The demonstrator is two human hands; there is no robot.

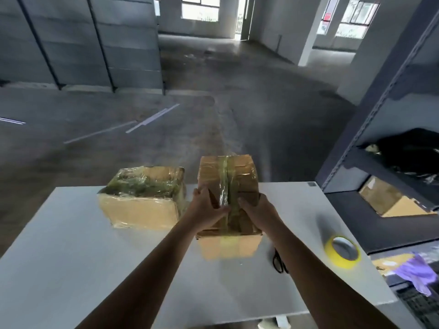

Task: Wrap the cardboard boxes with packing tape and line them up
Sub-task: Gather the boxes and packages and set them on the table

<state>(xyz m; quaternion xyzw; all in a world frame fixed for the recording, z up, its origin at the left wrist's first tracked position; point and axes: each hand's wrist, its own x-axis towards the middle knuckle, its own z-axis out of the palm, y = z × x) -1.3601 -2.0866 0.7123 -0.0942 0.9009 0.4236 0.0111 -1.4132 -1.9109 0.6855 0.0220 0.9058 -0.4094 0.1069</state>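
A tall cardboard box [240, 176] with a strip of clear tape down its middle stands on the white table [71, 245], near the centre. My left hand [204, 207] lies on its top left side with the thumb across the tape seam. My right hand [257, 211] lies on the top right side, fingers bent over the tape. To the left sits a second box [142, 198], heavily wrapped in crinkled clear tape, apart from the first. A yellow roll of packing tape [343, 251] lies on the table at the right.
Black scissors [279, 261] lie on the table just right of the tall box. A dark metal shelf [380, 110] stands at the right, holding flat cardboard [389, 201] and a purple cloth [413, 273]. Beyond the table is bare concrete floor.
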